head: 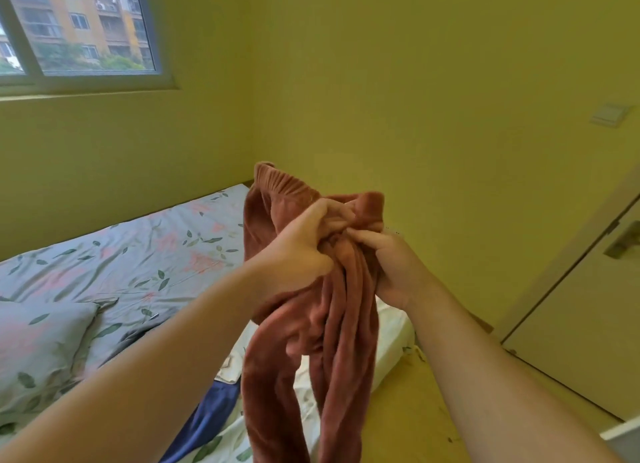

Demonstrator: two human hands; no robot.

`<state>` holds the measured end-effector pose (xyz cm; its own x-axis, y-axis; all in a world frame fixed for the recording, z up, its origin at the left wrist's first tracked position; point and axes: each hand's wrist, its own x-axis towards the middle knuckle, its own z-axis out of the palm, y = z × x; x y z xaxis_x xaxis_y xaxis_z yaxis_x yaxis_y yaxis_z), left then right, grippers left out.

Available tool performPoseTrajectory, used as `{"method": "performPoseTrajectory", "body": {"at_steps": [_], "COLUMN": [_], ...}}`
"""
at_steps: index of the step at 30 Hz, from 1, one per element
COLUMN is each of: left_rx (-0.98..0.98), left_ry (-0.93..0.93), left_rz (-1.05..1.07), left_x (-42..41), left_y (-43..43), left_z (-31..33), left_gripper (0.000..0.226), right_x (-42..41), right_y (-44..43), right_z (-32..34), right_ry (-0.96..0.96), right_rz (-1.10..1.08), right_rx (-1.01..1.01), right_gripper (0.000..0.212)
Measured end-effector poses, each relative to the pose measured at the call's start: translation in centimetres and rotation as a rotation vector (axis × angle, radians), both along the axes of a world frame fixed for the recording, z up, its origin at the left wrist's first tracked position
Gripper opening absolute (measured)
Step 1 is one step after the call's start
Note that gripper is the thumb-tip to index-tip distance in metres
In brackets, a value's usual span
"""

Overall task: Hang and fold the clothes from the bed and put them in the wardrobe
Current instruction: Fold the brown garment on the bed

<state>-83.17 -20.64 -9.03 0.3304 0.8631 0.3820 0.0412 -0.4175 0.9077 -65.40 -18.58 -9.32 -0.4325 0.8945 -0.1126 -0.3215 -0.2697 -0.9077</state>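
Left hand: fingers curled tight into the bunched trousers, just under the waistband.
Right hand: close against the left, fingers closed on the same bunch.
Trousers: held up over the bed's near edge, legs hanging limp.
Handling: probably soft, thick, light, not slippery; best taken at the two ends of the elastic waistband.
Around: bed, pillow, door at the right.
In the way: a blue garment lies near the hanging legs and could be dragged along.

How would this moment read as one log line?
held: rust-brown fleece trousers | left hand: grips top | right hand: grips top | below: floral-sheeted bed
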Motion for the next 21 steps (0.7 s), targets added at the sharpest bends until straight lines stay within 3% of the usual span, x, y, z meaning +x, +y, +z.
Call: {"method": "performPoseTrajectory", "body": {"at_steps": [1,3,5,7,9,11,13,15,18,21], "left_rx": [-0.067,0.007,0.266,0.243,-0.026,-0.196,-0.258,-0.26,-0.218,-0.046], "left_ry": [-0.127,-0.076,0.365,0.621,0.701,0.733,0.732,0.669,0.465,0.529], "left_rz": [0.037,0.362,0.627,0.459,0.185,0.089,0.156,0.268,0.364,0.367], "left_x": [-0.3,-1.5,-3.1,-4.2,-4.2,-3.7,-3.5,-3.7,-4.5,-4.1], "left_y": [0.1,0.5,1.4,2.6,3.5,4.0,4.4,4.8,5.0,4.8], "left_z": [0.0,0.2,-0.2,-1.1,-2.1,-3.8,-5.4,-6.0,-4.3,0.2], "left_gripper": [0.06,0.058,0.066,0.075,0.07,0.049,0.023,0.012,0.016,0.013], "right_x": [0.1,0.8,1.3,1.3,1.5,2.1,3.1,4.4,6.3,7.1], "right_y": [0.1,0.4,0.6,0.8,1.2,1.7,2.0,2.4,3.0,3.5], "right_z": [-0.1,-0.6,-0.5,-0.1,0.2,0.2,0.3,0.2,0.0,0.0], "right_ry": [-0.022,0.005,0.03,0.069,0.099,0.053,-0.023,-0.174,-0.662,-1.087], "right_rz": [-0.073,-0.125,-0.109,-0.069,-0.056,-0.053,-0.031,-0.042,-0.145,-0.28], "right_rx": [0.013,0.015,0.056,0.075,0.077,0.057,-0.006,0.06,0.359,0.592], "right_gripper": [0.025,0.035,0.037,0.036,0.042,0.045,0.04,0.03,0.023,0.03]}}
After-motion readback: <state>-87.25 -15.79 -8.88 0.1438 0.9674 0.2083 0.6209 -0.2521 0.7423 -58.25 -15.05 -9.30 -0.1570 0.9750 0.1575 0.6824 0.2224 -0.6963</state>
